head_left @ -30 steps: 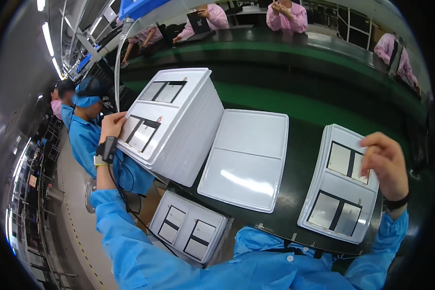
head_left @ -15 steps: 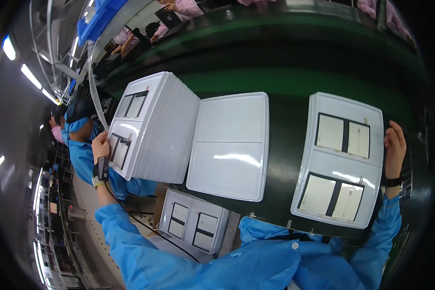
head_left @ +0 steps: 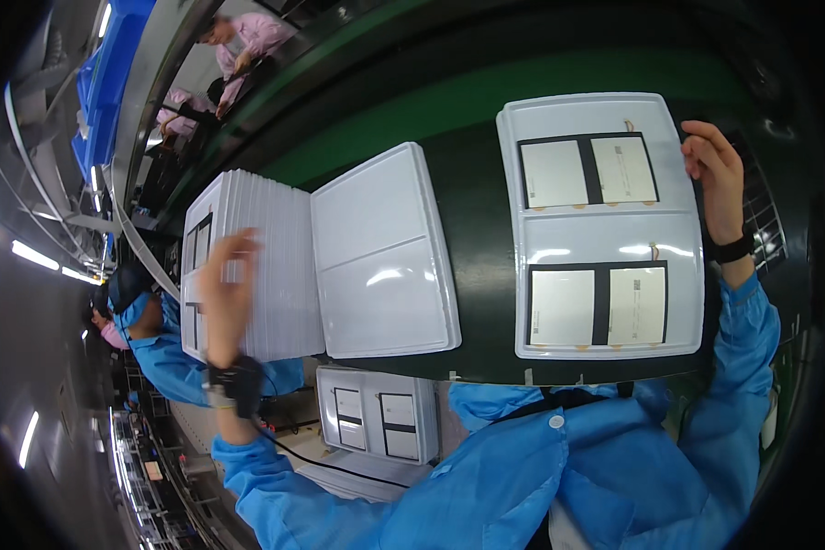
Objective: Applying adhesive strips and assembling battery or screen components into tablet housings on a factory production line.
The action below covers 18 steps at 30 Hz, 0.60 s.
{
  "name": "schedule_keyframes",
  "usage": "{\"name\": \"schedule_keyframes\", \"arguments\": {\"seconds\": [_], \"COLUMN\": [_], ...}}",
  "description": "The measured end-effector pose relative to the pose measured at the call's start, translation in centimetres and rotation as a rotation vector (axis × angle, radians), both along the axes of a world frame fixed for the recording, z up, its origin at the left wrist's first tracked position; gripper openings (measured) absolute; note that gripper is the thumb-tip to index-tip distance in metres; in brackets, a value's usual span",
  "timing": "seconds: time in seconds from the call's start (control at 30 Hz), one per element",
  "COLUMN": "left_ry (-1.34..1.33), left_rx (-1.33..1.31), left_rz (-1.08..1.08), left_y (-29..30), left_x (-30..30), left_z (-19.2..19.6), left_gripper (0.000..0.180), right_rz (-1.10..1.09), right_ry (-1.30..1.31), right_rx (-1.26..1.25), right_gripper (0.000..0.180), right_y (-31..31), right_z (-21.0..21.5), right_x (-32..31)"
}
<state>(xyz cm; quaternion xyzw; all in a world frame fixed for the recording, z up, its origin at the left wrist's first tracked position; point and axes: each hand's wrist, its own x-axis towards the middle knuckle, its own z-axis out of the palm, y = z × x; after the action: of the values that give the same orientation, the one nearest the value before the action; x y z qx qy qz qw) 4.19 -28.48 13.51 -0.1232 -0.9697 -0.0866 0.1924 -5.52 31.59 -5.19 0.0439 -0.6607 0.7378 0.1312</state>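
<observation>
My left hand (head_left: 227, 291) is smeared by motion in front of the tall stack of white plastic trays (head_left: 280, 275) on the left; whether its fingers are closed does not show. Beside the stack lies an empty two-compartment white tray (head_left: 380, 257). Further right, a small pile of white trays (head_left: 605, 220) has one flat panel with a black band and two pale areas in each compartment of its top tray, such as the upper panel (head_left: 555, 174). At that pile's right edge my right hand (head_left: 717, 183) holds nothing, its fingers loosely bent and apart.
Below the table edge stands another stack of trays with panels (head_left: 362, 435). A green and black conveyor-like surface (head_left: 477, 229) runs beneath the trays. A co-worker in blue (head_left: 170, 362) is at the left; people in pink (head_left: 257, 37) work across. A black cable (head_left: 321, 463) hangs near my left arm.
My left hand has come off the far left edge of the tall stack and swung rightward across it. My right hand stays by the right pile, its fingers more bent. The view has turned.
</observation>
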Motion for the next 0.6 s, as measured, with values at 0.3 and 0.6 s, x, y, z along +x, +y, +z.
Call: {"name": "schedule_keyframes", "arguments": {"seconds": [0.3,0.6], "left_ry": [-0.308,0.090], "left_rx": [0.054,0.098], "left_rz": [-0.111,-0.042], "left_y": [4.1,5.8], "left_x": [-3.4,2.7], "left_z": [-12.0,-1.1], "left_gripper": [0.009,0.011], "right_rz": [-0.010,-0.003], "right_ry": [0.013,0.011], "right_rx": [-0.047,-0.037], "right_gripper": [0.027,0.028], "right_y": [-0.6,-1.5], "right_z": [0.7,0.8], "right_x": [0.5,0.3]}}
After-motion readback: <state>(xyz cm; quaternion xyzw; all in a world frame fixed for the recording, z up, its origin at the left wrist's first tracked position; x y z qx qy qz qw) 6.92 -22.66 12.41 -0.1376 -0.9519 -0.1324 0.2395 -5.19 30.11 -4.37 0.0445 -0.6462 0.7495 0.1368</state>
